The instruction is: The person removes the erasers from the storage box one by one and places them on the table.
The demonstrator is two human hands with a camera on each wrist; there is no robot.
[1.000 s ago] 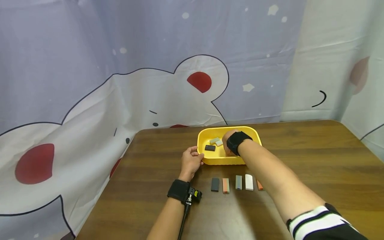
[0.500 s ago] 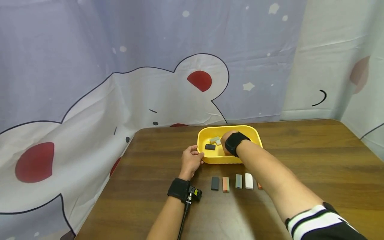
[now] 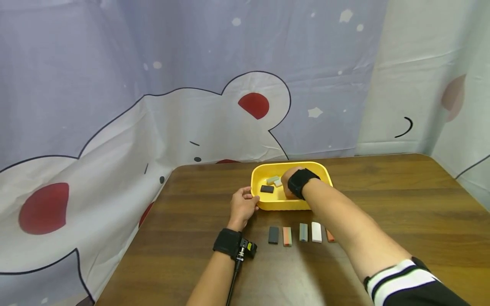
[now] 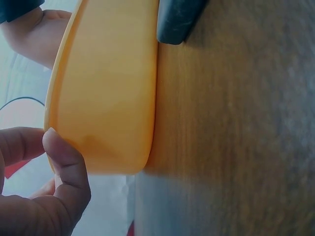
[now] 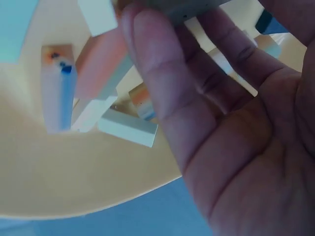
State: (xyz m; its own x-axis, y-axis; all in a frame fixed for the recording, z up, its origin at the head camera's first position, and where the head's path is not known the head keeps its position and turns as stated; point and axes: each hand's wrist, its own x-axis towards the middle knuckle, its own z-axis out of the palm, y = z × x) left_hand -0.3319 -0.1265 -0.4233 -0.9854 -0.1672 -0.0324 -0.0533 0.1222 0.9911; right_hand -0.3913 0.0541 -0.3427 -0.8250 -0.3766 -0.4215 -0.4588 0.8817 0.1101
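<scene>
My left hand (image 3: 243, 207) pinches the near-left corner rim of a yellow plastic basket (image 3: 285, 205); its curled thumb and finger also show on the rim in the left wrist view. Down inside the basket is my right hand (image 3: 290, 182), its fingers mostly hidden in the head view. In the right wrist view it holds a small grey block (image 5: 194, 9) between thumb and fingers. Around it lie a pink-and-blue block (image 5: 59, 96), a pink-and-green block (image 5: 106, 64) and a pale block (image 5: 129, 128). A dark block (image 3: 267, 189) sits at the basket's left side.
On the wooden table (image 3: 199, 250), a row of blocks lies in front of the basket: dark grey (image 3: 273, 235), orange-green (image 3: 287, 236), grey-green (image 3: 303, 232), white (image 3: 316, 232) and orange (image 3: 330, 236), the last partly behind my right forearm. A patterned curtain (image 3: 183, 123) hangs behind.
My right hand has shifted slightly left inside the basket. The left hand keeps its place on the rim, and the row of blocks stays where it was.
</scene>
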